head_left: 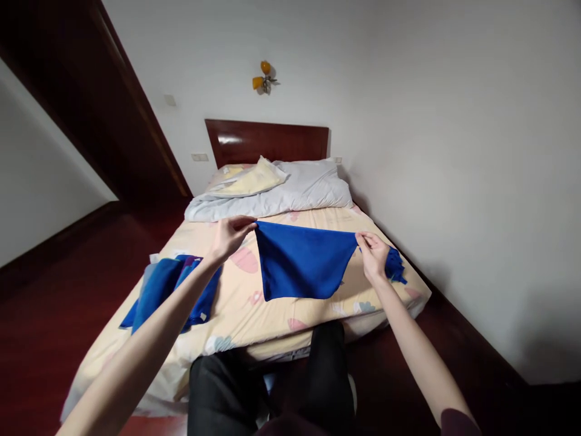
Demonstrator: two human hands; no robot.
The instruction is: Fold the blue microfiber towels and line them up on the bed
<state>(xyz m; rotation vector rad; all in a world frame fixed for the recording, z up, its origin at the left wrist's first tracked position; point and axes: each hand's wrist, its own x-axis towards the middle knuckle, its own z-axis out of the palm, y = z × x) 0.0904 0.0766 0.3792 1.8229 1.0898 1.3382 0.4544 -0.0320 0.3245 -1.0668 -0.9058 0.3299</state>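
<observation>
A blue cloth [304, 260] is stretched between my two hands above the bed, its upper edge nearly straight and its lower part hanging. My left hand [233, 235] pinches the upper left corner. At the upper right corner, my right hand [373, 251] grips the cloth between thumb and fingers. Several blue cloths [158, 287], one with a purple patch, lie in a pile on the bed at the left, partly behind my left forearm. Another bunched blue cloth [394, 265] rests on the bed just right of my right hand.
The bed [245, 327] has a patterned yellow sheet. A grey quilt [313, 181] and a pale yellow cloth [258, 180] lie near the dark red headboard [272, 142]. My legs in black trousers [222, 393] are at the bed's near edge. A wall [476, 181] stands at the right.
</observation>
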